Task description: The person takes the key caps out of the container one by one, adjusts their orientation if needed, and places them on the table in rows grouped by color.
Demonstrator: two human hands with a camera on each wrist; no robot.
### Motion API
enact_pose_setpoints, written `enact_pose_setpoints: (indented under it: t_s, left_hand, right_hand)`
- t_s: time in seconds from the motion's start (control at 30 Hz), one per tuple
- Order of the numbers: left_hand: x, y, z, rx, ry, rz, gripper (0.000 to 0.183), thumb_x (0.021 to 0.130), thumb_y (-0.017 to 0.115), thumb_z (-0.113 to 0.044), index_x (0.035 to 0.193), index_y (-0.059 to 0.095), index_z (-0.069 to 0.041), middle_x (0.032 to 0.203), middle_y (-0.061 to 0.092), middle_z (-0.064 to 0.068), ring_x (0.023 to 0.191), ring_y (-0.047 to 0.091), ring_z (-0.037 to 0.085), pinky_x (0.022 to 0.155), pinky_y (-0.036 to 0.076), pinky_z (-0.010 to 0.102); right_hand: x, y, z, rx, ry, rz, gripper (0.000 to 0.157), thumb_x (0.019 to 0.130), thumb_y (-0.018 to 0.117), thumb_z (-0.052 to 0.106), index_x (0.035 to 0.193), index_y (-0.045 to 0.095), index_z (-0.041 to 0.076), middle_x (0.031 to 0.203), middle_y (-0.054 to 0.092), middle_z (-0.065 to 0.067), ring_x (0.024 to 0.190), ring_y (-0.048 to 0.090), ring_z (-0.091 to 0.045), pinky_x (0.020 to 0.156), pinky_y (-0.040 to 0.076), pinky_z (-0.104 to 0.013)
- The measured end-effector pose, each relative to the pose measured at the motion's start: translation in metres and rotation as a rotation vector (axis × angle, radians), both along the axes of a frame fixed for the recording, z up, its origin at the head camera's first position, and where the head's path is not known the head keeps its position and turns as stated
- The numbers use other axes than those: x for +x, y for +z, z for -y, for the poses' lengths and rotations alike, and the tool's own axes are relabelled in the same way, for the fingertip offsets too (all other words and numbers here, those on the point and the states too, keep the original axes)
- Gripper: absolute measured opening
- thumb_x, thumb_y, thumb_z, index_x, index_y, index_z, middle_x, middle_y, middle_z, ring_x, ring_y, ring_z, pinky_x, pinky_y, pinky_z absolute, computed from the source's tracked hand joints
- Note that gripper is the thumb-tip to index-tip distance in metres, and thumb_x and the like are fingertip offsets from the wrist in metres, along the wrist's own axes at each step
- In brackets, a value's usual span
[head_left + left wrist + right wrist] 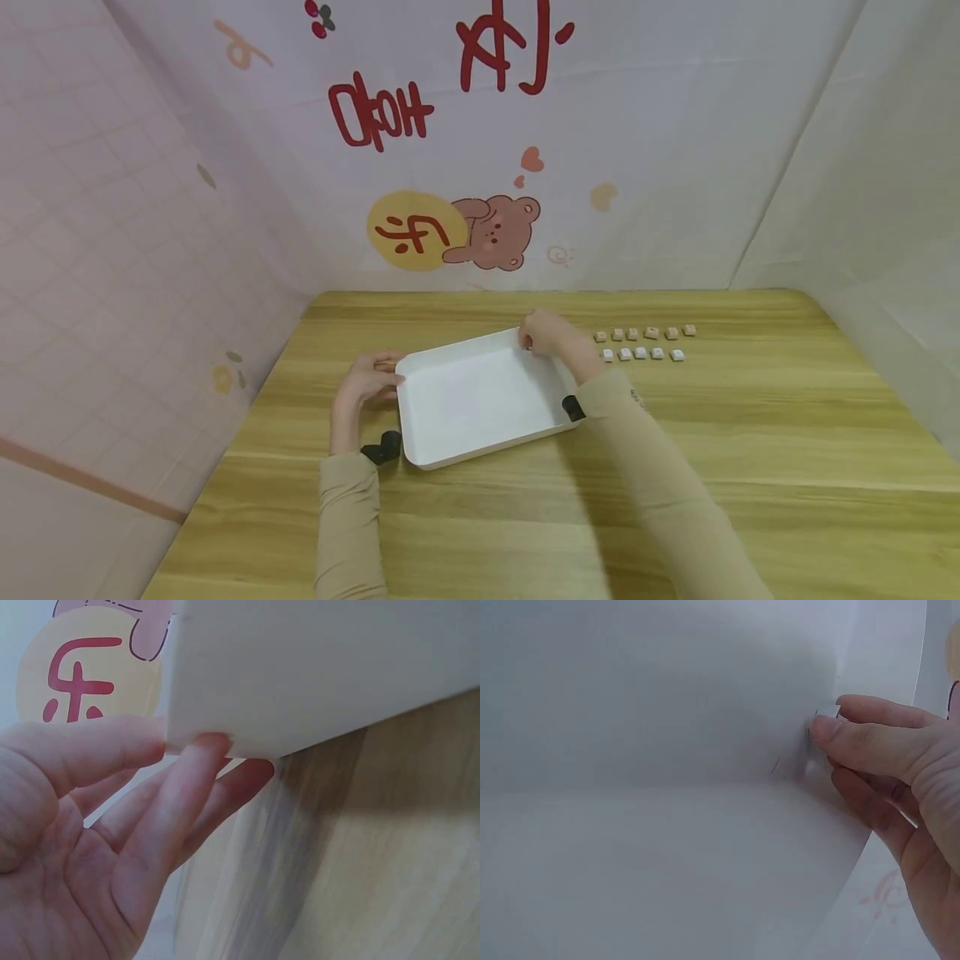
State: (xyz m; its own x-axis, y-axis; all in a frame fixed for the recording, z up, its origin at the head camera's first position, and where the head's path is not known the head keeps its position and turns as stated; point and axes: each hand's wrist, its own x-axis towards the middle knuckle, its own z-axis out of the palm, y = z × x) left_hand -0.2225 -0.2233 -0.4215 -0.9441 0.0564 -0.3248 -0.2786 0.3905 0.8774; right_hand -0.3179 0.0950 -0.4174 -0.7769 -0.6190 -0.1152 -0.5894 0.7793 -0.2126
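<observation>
A shallow white tray (472, 398) with low raised walls is at the middle of the table. My left hand (369, 379) holds its left end; in the left wrist view the thumb presses its side while other fingers (176, 795) reach under the corner. The tray's near side casts a shadow on the wood. At the far right corner my right hand (551, 335) reaches over the wall. In the right wrist view its thumb and forefinger pinch a small white piece (826, 712), mostly covered by the fingers, against the inside of that corner.
Two rows of small white keycaps (640, 353) with dark marks lie on the wooden table (750, 467), right of the tray and beyond the right forearm. A white printed curtain (637, 125) stands behind the table, with further hangings at both sides.
</observation>
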Motion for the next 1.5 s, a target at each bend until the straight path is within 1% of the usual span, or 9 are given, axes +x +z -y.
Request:
enact_pose_setpoints:
  t_s: [0.23, 0.37, 0.63, 0.83, 0.93, 1.07, 1.17, 1.3, 1.5]
  left_hand:
    - [0.000, -0.002, 0.001, 0.002, -0.011, 0.000, 0.052, 0.088, 0.056, 0.008, 0.138, 0.042, 0.007, 0.134, 0.048, 0.035, 0.090, 0.067, 0.021, 0.070, 0.061, 0.025]
    - [0.000, -0.002, 0.000, 0.001, -0.018, 0.000, 0.052, 0.089, 0.057, 0.008, 0.138, 0.042, 0.006, 0.134, 0.048, 0.034, 0.087, 0.067, 0.018, 0.072, 0.061, 0.027]
    - [0.002, 0.002, 0.002, -0.010, -0.007, 0.004, 0.052, 0.089, 0.057, 0.006, 0.139, 0.041, 0.006, 0.136, 0.048, 0.033, 0.086, 0.067, 0.017, 0.068, 0.060, 0.023]
    - [0.003, 0.003, 0.006, -0.019, 0.004, 0.014, 0.053, 0.089, 0.058, 0.005, 0.139, 0.041, 0.005, 0.137, 0.046, 0.033, 0.079, 0.065, 0.010, 0.068, 0.060, 0.023]
    - [0.004, 0.003, 0.007, -0.022, 0.011, 0.015, 0.053, 0.089, 0.058, 0.005, 0.139, 0.041, 0.005, 0.137, 0.046, 0.033, 0.077, 0.065, 0.010, 0.066, 0.060, 0.022]
    - [0.004, 0.003, 0.006, -0.020, 0.011, 0.010, 0.052, 0.089, 0.058, 0.005, 0.139, 0.042, 0.005, 0.137, 0.047, 0.032, 0.081, 0.066, 0.012, 0.068, 0.060, 0.023]
    - [0.005, 0.002, 0.005, -0.011, 0.019, 0.006, 0.052, 0.089, 0.058, 0.006, 0.138, 0.043, 0.004, 0.135, 0.049, 0.032, 0.082, 0.067, 0.013, 0.069, 0.060, 0.025]
    - [0.004, 0.003, 0.004, -0.009, 0.021, 0.011, 0.052, 0.088, 0.058, 0.006, 0.138, 0.043, 0.005, 0.135, 0.049, 0.032, 0.079, 0.067, 0.012, 0.068, 0.060, 0.025]
    - [0.004, 0.010, 0.001, -0.126, -0.032, -0.018, 0.052, 0.089, 0.058, 0.002, 0.139, 0.042, 0.005, 0.136, 0.048, 0.032, 0.096, 0.066, 0.028, 0.079, 0.060, 0.034]
  right_hand:
    - [0.000, -0.008, -0.018, -0.260, 0.048, 0.068, 0.017, 0.078, 0.061, -0.010, 0.086, 0.071, 0.001, 0.088, 0.070, -0.010, 0.082, 0.061, -0.020, 0.075, 0.055, -0.031]
    - [0.002, -0.004, -0.045, -0.495, -0.044, 0.239, 0.026, 0.088, 0.061, -0.001, 0.113, 0.065, -0.001, 0.112, 0.067, -0.018, 0.102, 0.061, -0.028, 0.090, 0.054, -0.039]
    - [0.022, 0.012, -0.139, -0.708, -0.247, 0.337, 0.040, 0.098, 0.052, 0.024, 0.131, 0.053, 0.000, 0.140, 0.046, -0.026, 0.128, 0.044, -0.040, 0.107, 0.037, -0.060]
    - [0.037, 0.001, -0.202, -0.720, -0.441, 0.251, 0.050, 0.097, 0.053, 0.033, 0.133, 0.049, -0.001, 0.136, 0.051, -0.023, 0.109, 0.056, -0.012, 0.101, 0.044, -0.056]
    - [0.044, -0.008, -0.222, -0.699, -0.501, 0.209, 0.047, 0.097, 0.054, 0.028, 0.131, 0.049, -0.005, 0.135, 0.050, -0.027, 0.114, 0.058, -0.023, 0.101, 0.046, -0.053]
    - [0.052, -0.023, -0.241, -0.632, -0.543, 0.138, 0.040, 0.096, 0.056, 0.018, 0.126, 0.053, -0.008, 0.133, 0.050, -0.032, 0.121, 0.051, -0.044, 0.090, 0.053, -0.028]
    - [0.056, -0.033, -0.250, -0.562, -0.559, 0.067, 0.034, 0.093, 0.061, 0.015, 0.119, 0.060, -0.007, 0.123, 0.058, -0.032, 0.105, 0.061, -0.035, 0.075, 0.049, -0.014]
    - [0.061, -0.041, -0.256, -0.526, -0.575, 0.037, 0.031, 0.091, 0.064, 0.013, 0.115, 0.062, -0.005, 0.113, 0.063, -0.030, 0.096, 0.061, -0.025, 0.079, 0.050, -0.028]
    - [0.061, -0.032, -0.255, -0.544, -0.556, 0.109, 0.045, 0.095, 0.057, 0.019, 0.132, 0.048, -0.005, 0.133, 0.046, -0.036, 0.119, 0.045, -0.052, 0.095, 0.044, -0.062]
